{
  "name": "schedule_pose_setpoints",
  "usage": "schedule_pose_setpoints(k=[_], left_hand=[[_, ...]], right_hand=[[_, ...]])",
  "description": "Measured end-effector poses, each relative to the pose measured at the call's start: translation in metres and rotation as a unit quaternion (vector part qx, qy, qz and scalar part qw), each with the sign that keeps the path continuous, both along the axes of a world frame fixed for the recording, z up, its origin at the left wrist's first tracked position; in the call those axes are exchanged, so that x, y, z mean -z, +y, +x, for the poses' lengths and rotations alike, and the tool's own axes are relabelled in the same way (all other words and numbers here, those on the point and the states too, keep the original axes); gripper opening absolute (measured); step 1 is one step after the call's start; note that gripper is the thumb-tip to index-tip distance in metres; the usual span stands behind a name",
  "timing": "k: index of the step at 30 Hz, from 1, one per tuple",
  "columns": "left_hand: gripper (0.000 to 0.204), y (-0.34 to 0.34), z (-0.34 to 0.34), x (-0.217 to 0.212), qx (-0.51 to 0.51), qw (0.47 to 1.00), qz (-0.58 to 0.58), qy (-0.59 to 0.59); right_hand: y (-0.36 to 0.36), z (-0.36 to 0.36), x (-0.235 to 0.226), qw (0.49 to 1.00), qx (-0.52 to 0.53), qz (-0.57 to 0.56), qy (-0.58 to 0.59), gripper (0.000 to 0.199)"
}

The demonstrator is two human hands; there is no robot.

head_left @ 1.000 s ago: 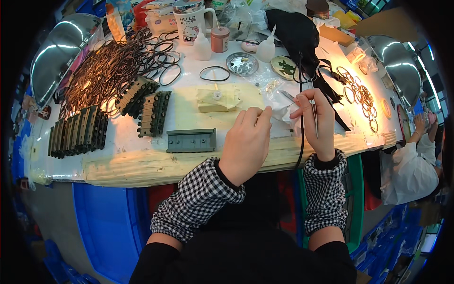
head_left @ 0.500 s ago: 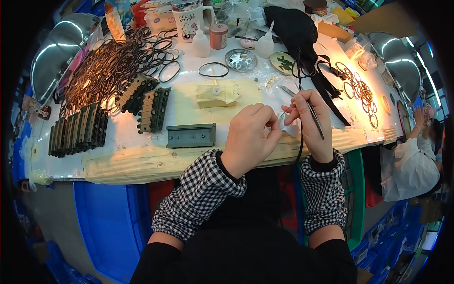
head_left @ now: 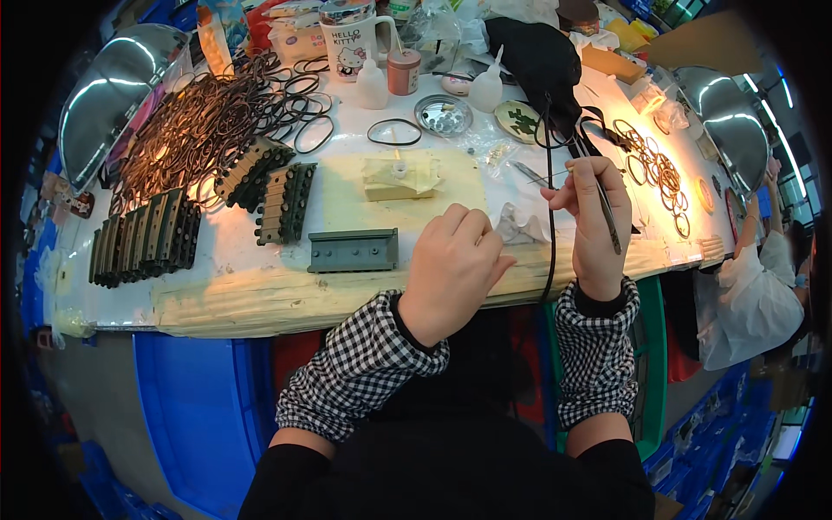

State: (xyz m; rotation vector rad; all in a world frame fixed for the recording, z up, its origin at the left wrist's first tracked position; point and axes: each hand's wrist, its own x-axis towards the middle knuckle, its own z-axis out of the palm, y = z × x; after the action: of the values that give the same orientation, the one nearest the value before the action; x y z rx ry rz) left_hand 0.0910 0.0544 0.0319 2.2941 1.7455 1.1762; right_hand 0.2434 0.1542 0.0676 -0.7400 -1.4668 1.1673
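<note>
- A round metal dish [head_left: 443, 114] holds small clear bits; a green dish [head_left: 520, 120] sits beside it.
- The right hand [head_left: 596, 227] pinches a thin stick [head_left: 604, 204]; the left hand [head_left: 452, 270] curls loosely by crumpled film [head_left: 520, 227].
- White bench [head_left: 260, 260], rubber rings [head_left: 199, 121], blue crates [head_left: 204, 407] below.

The fingertips of the left hand [head_left: 451, 270] are hidden behind its own back. What is pinched there cannot be told. The far bottles [head_left: 373, 82] are cut off.
</note>
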Motion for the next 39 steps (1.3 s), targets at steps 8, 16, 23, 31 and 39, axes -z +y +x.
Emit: schedule_pose_setpoints(k=[8,16,23,31,39], left_hand=[[0.049,-0.078,-0.070,-0.035,-0.047,0.998,-0.052,-0.005],[0.052,-0.082,-0.109,-0.020,-0.059,0.994,-0.082,0.036],[0.038,-0.066,-0.113,-0.005,-0.016,0.997,-0.067,-0.042],[0.039,-0.083,-0.080,-0.002,0.224,0.582,-0.161,-0.765],[0.043,-0.098,-0.061,-0.003,0.143,0.674,-0.148,-0.710]], right_hand=[[-0.002,-0.053,-0.015,0.962,-0.042,0.223,-0.152,0.008],[0.013,-0.112,-0.009,0.853,-0.040,0.450,-0.259,0.009],[0.000,-0.100,-0.014,0.860,-0.025,0.424,-0.282,0.014],[-0.061,-0.073,-0.019,0.930,-0.136,0.275,-0.204,0.020],[-0.081,-0.065,0.006,0.956,-0.158,0.183,-0.166,0.016]])
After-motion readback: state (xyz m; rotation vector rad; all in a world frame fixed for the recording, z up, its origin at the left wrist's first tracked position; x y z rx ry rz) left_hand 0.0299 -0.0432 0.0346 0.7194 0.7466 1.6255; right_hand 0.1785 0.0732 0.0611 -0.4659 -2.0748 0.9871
